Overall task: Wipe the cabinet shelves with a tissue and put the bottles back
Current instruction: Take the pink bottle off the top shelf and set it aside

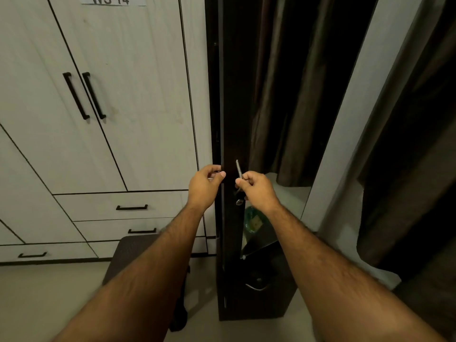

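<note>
The right hand (255, 187) pinches the dark cabinet door's handle (238, 170) while the left hand (204, 185) curls round its edge, likely to swing the dark cabinet door (233, 107); no tissue or bottles show.

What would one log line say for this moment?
left hand: grips dark cabinet door edge | right hand: pinches metal handle | tissue, bottles: unseen

Two bare arms are seen from above, with no sleeves on them up to the picture's edge. Short dark hairs are spread along both forearms. The left hand (204, 186) and the right hand (256, 187) are bare too — short, plain nails can be made out.
</note>
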{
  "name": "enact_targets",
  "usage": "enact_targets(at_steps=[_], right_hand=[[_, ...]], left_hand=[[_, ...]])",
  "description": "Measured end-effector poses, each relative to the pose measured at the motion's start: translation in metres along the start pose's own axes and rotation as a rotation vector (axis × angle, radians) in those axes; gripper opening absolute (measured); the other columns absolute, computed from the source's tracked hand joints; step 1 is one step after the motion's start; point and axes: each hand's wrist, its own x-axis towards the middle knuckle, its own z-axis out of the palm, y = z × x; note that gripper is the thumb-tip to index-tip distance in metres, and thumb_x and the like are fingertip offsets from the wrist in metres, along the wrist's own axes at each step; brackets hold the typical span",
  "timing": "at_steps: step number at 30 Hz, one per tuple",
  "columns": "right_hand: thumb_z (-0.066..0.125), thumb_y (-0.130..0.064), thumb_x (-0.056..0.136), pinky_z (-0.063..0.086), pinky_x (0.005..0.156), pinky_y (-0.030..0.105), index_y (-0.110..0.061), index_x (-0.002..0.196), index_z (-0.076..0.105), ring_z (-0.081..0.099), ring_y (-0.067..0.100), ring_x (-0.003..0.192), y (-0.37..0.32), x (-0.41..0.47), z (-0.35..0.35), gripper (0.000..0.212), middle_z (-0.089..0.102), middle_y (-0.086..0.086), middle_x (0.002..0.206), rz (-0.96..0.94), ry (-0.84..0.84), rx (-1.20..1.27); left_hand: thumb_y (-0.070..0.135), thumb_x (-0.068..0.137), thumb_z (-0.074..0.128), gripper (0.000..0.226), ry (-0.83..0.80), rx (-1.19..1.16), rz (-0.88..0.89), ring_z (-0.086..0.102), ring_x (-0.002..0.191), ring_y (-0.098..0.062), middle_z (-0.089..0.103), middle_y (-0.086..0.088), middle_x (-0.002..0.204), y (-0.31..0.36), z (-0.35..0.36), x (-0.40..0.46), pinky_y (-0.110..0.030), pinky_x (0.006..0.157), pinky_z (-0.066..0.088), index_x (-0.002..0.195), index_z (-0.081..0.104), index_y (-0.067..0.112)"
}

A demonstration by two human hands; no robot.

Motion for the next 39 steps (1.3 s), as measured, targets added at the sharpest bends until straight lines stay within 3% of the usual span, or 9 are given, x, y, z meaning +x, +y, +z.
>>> enact_targets(at_steps=[8, 14, 21, 26, 30, 35, 39], right_hand=[[0.062, -0.029, 0.093, 0.059, 0.072, 0.039, -0.018, 0.083, 0.067, 0.069, 0.022, 0.087, 0.008, -0.045, -0.040, 0.016, 0.072, 0.007, 0.089, 0.026, -0.068, 0.081], [0.063, -0.029, 0.092, 0.057, 0.072, 0.033, -0.014, 0.086, 0.068, 0.069, 0.016, 0.090, 0.020, -0.080, -0.083, 0.017, 0.073, 0.002, 0.090, 0.035, -0.142, 0.184], [0.065, -0.032, 0.091, 0.054, 0.068, 0.031, -0.012, 0.088, 0.068, 0.070, 0.016, 0.088, 0.045, -0.113, -0.134, 0.021, 0.074, 0.003, 0.088, 0.105, -0.146, 0.299], [0.067, -0.029, 0.089, 0.054, 0.068, 0.034, -0.017, 0.081, 0.068, 0.071, 0.018, 0.086, 0.061, -0.135, -0.169, 0.015, 0.074, 0.003, 0.085, 0.143, -0.060, 0.369], [0.066, -0.028, 0.090, 0.053, 0.065, 0.032, -0.018, 0.080, 0.067, 0.070, 0.015, 0.082, 0.072, -0.151, -0.196, 0.014, 0.073, 0.002, 0.082, 0.165, 0.021, 0.399], [0.063, -0.030, 0.093, 0.056, 0.066, 0.031, -0.017, 0.086, 0.069, 0.069, 0.016, 0.085, 0.085, -0.167, -0.227, 0.016, 0.073, 0.001, 0.085, 0.185, 0.161, 0.391], [0.059, -0.031, 0.095, 0.052, 0.060, 0.027, -0.023, 0.083, 0.068, 0.070, 0.013, 0.082, 0.097, -0.174, -0.240, 0.017, 0.072, -0.003, 0.083, 0.204, 0.309, 0.428]], left_hand=[[0.030, 0.090, 0.066, 0.020, -0.027, -0.026, 0.004, 0.066, 0.093, -0.012, 0.067, 0.005, 0.095, 0.021, 0.013, -0.054, -0.040, 0.083, 0.058, 0.109, 0.063, 0.024], [0.026, 0.088, 0.069, 0.014, -0.203, -0.100, 0.012, 0.068, 0.092, -0.012, 0.067, 0.001, 0.096, 0.042, 0.024, -0.091, -0.026, 0.070, 0.054, 0.101, 0.063, 0.024], [0.021, 0.087, 0.070, 0.009, -0.434, -0.133, 0.034, 0.072, 0.089, -0.020, 0.071, -0.005, 0.093, 0.068, 0.053, -0.120, -0.031, 0.071, 0.057, 0.096, 0.067, 0.018], [0.019, 0.087, 0.070, 0.011, -0.556, -0.132, 0.047, 0.072, 0.084, -0.015, 0.072, -0.002, 0.090, 0.091, 0.086, -0.137, -0.026, 0.069, 0.057, 0.096, 0.068, 0.015], [0.022, 0.084, 0.073, 0.019, -0.583, -0.126, 0.075, 0.073, 0.087, -0.019, 0.073, -0.008, 0.093, 0.106, 0.120, -0.150, -0.030, 0.072, 0.058, 0.099, 0.068, 0.011], [0.025, 0.083, 0.075, 0.019, -0.616, -0.091, 0.133, 0.072, 0.084, -0.013, 0.072, -0.004, 0.092, 0.122, 0.162, -0.161, -0.029, 0.070, 0.059, 0.099, 0.066, 0.018], [0.020, 0.087, 0.071, 0.026, -0.689, -0.114, 0.142, 0.070, 0.092, -0.011, 0.072, 0.000, 0.100, 0.138, 0.184, -0.168, -0.031, 0.072, 0.059, 0.111, 0.064, 0.022]])
